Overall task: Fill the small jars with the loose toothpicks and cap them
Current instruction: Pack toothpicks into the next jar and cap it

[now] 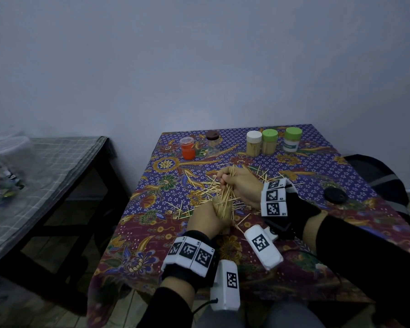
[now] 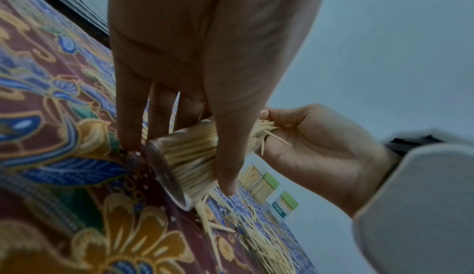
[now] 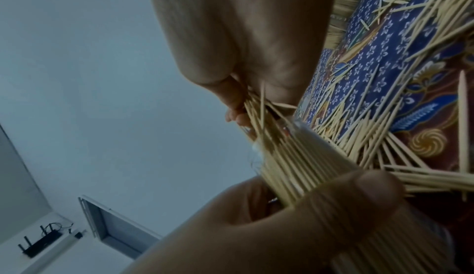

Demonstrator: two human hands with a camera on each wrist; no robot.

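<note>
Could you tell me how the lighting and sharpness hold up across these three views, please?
Head view: dim, bluish light, edges stretched by the wide lens, left side table smeared. Left wrist view: clear plastic jar of toothpicks fairly sharp, patterned batik tablecloth soft. Right wrist view: bundle of wooden toothpicks motion-blurred, near thumb out of focus.

Jars behind, toothpicks in front of us.
We see five jars (image 1: 254, 143) along the table's (image 1: 355, 176) far edge, toothpicks (image 1: 199, 185) mid-table, a lid (image 1: 335, 195) right.
</note>
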